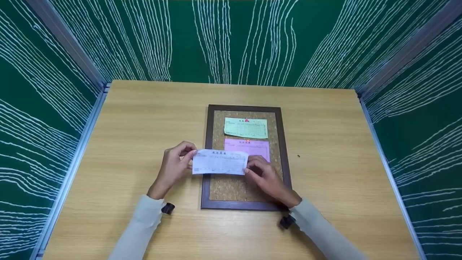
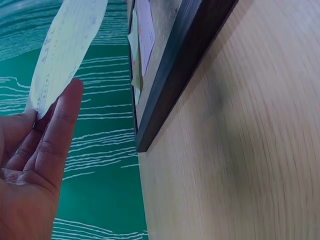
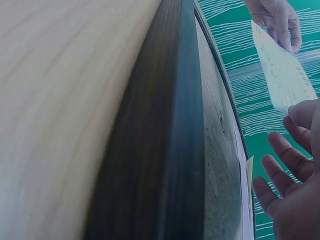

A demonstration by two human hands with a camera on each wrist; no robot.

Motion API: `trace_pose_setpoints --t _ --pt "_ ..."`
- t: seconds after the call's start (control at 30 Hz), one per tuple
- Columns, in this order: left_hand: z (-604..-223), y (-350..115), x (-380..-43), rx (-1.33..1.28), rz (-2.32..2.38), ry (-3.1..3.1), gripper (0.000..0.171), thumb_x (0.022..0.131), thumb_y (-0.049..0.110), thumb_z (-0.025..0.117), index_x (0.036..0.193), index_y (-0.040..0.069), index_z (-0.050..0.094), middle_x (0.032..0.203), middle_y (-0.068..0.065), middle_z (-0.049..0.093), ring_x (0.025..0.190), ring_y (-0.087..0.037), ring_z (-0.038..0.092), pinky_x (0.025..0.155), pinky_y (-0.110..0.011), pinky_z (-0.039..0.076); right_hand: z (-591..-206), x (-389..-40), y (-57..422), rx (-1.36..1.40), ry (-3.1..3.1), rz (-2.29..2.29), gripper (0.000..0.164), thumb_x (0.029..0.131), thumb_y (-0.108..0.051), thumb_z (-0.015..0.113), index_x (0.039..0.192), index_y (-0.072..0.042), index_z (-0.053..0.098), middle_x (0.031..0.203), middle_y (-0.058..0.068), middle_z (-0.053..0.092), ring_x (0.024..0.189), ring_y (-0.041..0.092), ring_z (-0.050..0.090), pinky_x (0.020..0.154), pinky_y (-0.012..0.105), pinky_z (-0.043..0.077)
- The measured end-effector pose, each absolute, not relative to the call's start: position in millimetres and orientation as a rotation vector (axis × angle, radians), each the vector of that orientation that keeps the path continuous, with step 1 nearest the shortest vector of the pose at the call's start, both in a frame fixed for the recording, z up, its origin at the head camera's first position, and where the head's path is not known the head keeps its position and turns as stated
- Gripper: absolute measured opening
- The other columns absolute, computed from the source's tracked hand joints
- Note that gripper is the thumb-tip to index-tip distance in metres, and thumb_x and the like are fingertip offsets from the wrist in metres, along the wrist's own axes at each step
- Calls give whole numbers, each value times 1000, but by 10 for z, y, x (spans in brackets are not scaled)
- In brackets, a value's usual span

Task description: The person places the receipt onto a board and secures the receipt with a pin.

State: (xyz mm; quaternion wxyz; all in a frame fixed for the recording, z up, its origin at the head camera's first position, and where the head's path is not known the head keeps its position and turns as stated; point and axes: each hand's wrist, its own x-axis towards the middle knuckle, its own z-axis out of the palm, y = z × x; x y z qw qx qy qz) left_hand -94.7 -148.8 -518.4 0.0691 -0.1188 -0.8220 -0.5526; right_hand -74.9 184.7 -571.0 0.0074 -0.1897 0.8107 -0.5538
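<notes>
Between my two hands a white printed paper slip [image 1: 219,162] is stretched out above the lower left part of a framed cork board [image 1: 231,189]. My left hand [image 1: 174,164] pinches the slip's left end between thumb and fingers. At the other end, my right hand [image 1: 265,177] pinches the lower right corner with thumb and index finger; in the right wrist view its other fingers [image 3: 285,150] are spread apart. A green slip [image 1: 246,128] is fixed near the board's top by a red pushpin [image 1: 247,120]. Below it hangs a pink slip [image 1: 249,145] with an orange pushpin [image 1: 248,141], partly covered by the white slip.
The board lies on a wooden table [image 1: 144,115], its dark frame [image 1: 285,155] raised at the edges. A tiny dark speck [image 1: 298,156] is right of the board. Green panels with white wavy lines [image 1: 184,43] enclose the table's back and sides.
</notes>
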Motion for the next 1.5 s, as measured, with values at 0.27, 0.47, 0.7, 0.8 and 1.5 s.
trace_pose_setpoints --t 0.27,0.47,0.7,0.8,1.5 --pt "-5218 -1422 -929 -367 -1751 -2474 6 105 -1 71 104 2 75 97 -10 78 88 -25 77 60 -48 65 -5708 -695 1911 -547 2474 -1844 8 101 4 75 98 -3 75 114 12 74 115 32 69 104 24 52" --pt "-5260 -1384 -934 -362 -1813 -2465 6 105 -3 71 104 1 75 95 -10 76 86 -25 75 64 -48 66 -5755 -677 1952 -546 2474 -1872 7 100 8 73 100 1 73 104 11 74 98 19 68 87 20 55" --pt "-5269 -1317 -966 -387 -1843 -2462 3 105 -2 71 105 -2 75 94 -12 76 84 -27 75 68 -41 67 -5746 -645 1999 -458 2478 -1921 7 101 7 74 99 0 75 89 10 74 80 13 65 73 19 52" --pt "-5283 -1283 -979 -397 -1859 -2448 3 104 -4 72 104 -3 74 93 -12 76 83 -27 74 67 -41 67 -5731 -626 2024 -442 2506 -1912 7 101 6 74 99 -1 76 95 8 77 88 14 68 80 19 55" --pt "-5356 -1057 -1051 -405 -1862 -2436 9 103 -5 72 104 2 77 92 -8 75 82 -23 71 65 -44 65 -5742 -502 2191 -301 2484 -1979 7 102 7 72 105 1 76 104 13 76 97 14 71 86 20 59"
